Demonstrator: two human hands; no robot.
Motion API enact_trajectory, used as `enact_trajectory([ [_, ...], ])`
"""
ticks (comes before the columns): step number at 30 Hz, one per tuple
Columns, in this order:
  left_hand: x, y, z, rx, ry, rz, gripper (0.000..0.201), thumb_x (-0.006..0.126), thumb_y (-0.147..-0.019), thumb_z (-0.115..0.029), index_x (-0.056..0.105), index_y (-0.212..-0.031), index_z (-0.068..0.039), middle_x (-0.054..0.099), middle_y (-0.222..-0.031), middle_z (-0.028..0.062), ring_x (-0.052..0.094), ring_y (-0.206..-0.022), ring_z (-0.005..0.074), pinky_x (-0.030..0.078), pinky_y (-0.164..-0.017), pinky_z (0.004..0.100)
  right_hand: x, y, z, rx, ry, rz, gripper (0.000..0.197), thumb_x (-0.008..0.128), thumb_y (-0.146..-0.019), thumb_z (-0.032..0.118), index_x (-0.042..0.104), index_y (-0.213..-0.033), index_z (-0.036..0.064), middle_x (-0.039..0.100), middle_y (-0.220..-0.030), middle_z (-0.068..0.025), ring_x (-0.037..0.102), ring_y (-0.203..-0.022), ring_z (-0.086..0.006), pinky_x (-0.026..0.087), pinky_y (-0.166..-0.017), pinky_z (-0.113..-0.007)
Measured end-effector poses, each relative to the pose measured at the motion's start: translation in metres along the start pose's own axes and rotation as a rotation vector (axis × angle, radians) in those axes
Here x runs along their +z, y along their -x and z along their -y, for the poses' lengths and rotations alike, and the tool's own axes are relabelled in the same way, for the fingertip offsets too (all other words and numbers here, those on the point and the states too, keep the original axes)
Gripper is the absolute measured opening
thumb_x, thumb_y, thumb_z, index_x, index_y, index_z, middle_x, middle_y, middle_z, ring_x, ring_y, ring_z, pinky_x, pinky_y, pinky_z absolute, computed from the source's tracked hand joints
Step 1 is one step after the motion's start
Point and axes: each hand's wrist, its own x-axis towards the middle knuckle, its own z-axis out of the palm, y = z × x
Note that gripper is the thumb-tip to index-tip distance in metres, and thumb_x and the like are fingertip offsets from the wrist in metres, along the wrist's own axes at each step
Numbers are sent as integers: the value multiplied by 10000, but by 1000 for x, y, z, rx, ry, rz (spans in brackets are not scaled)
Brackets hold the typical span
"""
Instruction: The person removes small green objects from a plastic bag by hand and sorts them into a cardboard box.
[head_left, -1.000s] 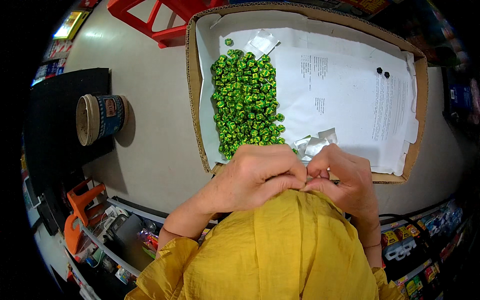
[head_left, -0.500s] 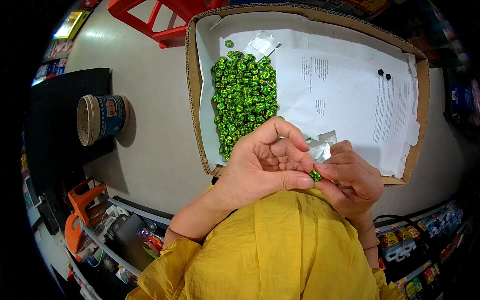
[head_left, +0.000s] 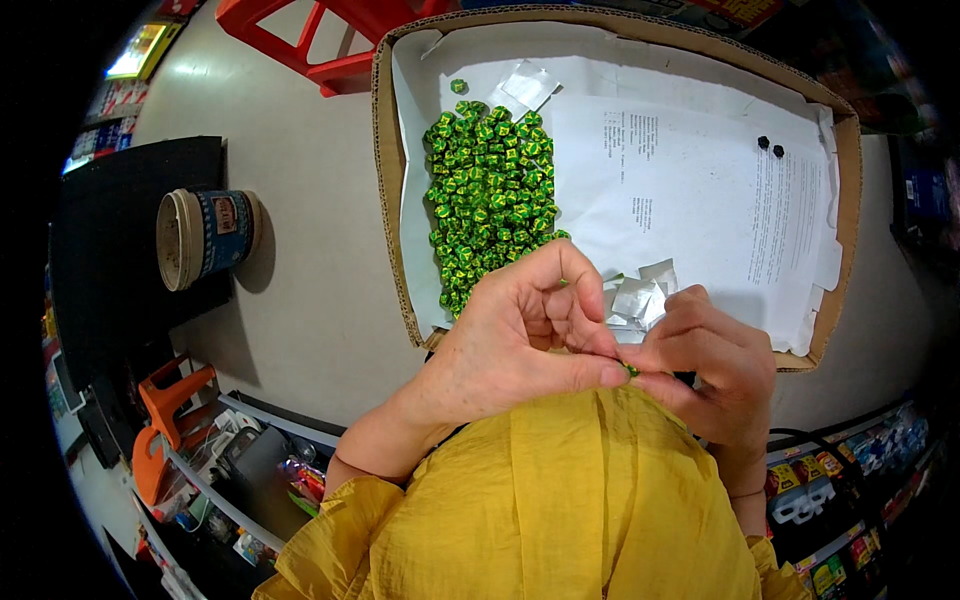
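Observation:
Close to my body, both hands pinch one small foil-wrapped ball (head_left: pixel 630 369), green and yellow and mostly covered by fingertips. My left hand (head_left: pixel 530 335) grips it between thumb and forefinger, its other fingers curled. From the other side my right hand (head_left: pixel 712 368) pinches it with thumb and bent fingers. Beyond the hands, inside a shallow cardboard box (head_left: pixel 840 240), lies a dense pile of similar green-and-yellow balls (head_left: pixel 490 190). Silvery foil squares (head_left: pixel 636 300) lie loosely stacked just past my fingers, partly hidden by them. Two small dark lumps (head_left: pixel 770 147) rest on the white paper (head_left: pixel 690 190) at the right.
One ball (head_left: pixel 458 86) sits apart at the box's far left, near another foil square (head_left: pixel 528 86). Left of the box, a bucket (head_left: pixel 212 238) stands beside a black mat (head_left: pixel 130 240). A red stool (head_left: pixel 345 70) is at the far left. Shelves of packets (head_left: pixel 850 490) line the near right.
My fingers have closed further over the ball, so less of it shows. The right hand has shifted slightly right and nearer, and more of the foil squares are visible.

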Motion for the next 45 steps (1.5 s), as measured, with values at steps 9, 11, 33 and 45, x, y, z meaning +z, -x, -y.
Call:
enact_trajectory([
  [9, -9, -11, 8, 31, 64, -30, 343, 697, -678, 75, 456, -892, -42, 600, -780, 40, 585, -712, 78, 470, -636, 191, 10, -7, -1, -133, 246, -57, 260, 670, -607, -5, 617, -858, 37, 529, -716, -49, 490, -610, -204, 411, -593, -310],
  [11, -10, -11, 9, 37, 110, -38, 364, 701, -659, 89, 458, -898, -39, 614, -787, 64, 600, -709, 98, 477, -632, 196, 12, -7, -3, -77, 161, -102, 267, 674, -607, -4, 620, -865, 40, 529, -726, -49, 486, -617, -203, 411, -599, -307],
  [33, 3, -5, 5, 164, -82, -44, 360, 683, -719, 28, 483, -1013, -24, 588, -876, 36, 543, -804, 77, 414, -739, 226, 25, -2, -16, -88, -66, -312, 257, 736, -542, -46, 568, -708, 56, 531, -708, -55, 488, -626, -186, 382, -636, -306],
  [45, 2, -6, 5, 72, 81, 20, 415, 687, -722, 14, 455, -1064, -28, 598, -931, 54, 541, -845, 84, 408, -743, 222, 16, -6, -18, -149, 94, -298, 277, 759, -511, 5, 549, -680, 66, 511, -668, -40, 468, -605, -172, 381, -607, -291],
])
